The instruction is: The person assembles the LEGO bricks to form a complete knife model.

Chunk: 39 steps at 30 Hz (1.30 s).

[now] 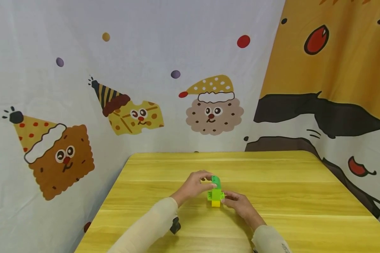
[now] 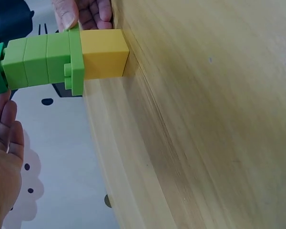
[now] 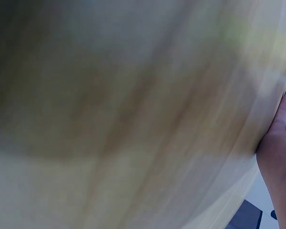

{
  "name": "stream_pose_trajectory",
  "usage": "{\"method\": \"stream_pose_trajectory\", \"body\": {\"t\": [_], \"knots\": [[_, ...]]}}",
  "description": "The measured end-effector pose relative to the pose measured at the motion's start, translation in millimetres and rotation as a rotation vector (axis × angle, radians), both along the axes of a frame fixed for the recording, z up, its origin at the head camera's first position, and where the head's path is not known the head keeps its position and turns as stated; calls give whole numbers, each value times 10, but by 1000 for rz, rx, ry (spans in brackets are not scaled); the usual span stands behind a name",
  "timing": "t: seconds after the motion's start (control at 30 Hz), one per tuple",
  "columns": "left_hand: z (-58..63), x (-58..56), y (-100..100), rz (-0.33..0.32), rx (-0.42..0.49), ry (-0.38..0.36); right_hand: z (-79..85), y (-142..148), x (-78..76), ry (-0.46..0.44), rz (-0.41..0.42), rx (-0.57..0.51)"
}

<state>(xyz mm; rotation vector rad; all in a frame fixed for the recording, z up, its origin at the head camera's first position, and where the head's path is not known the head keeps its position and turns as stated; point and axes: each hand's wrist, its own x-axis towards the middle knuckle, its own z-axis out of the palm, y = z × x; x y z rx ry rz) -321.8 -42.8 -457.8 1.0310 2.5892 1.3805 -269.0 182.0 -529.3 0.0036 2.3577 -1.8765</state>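
Observation:
A small tower of toy building bricks [image 1: 216,194] stands upright on the table. Its base is a yellow brick [image 2: 105,53]; over that come a wide light green studded plate [image 2: 77,64] and several light green bricks [image 2: 37,59]. A dark green curved brick [image 1: 216,181] tops it. My left hand [image 1: 194,184] holds this top brick from the left, thumb in front and fingers behind. Lower down, my right hand [image 1: 239,204] pinches the right end of the light green plate between thumb and fingers. In the right wrist view, the right hand [image 3: 281,138] lies at the right edge.
The wooden table [image 1: 145,168] has a far edge close to a printed cloth backdrop [image 1: 164,42]. A small black object [image 1: 175,225] shows under the left sleeve [image 1: 149,226]. The right sleeve [image 1: 269,239] is near the table's front.

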Motion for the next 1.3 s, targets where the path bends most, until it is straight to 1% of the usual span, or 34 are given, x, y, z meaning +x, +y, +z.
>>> {"method": "stream_pose_trajectory", "body": {"t": [0.1,0.33,0.4,0.47,0.67,0.73,0.8,1.03,1.3], "knots": [[-14,-9,12,1,-1,0,2,1,4,2,-6,-6],[-45,-25,48,-16,-18,66,10,19,2,-2,-28,10],[-48,-16,49,-7,-21,57,8,27,3,-4,-22,5],[-58,-7,47,-1,-9,33,0,28,1,-4,-21,0],[-105,26,18,12,93,-127,-30,15,-3,-18,-25,3],[-114,29,10,13,127,-165,-32,7,-6,-19,-29,10],[-119,26,6,13,154,-182,-32,1,-10,-17,-32,13],[-154,12,9,20,192,-189,-18,-7,-13,-15,-29,1],[-165,20,52,24,198,-138,-22,7,-20,-12,-19,0]]}}
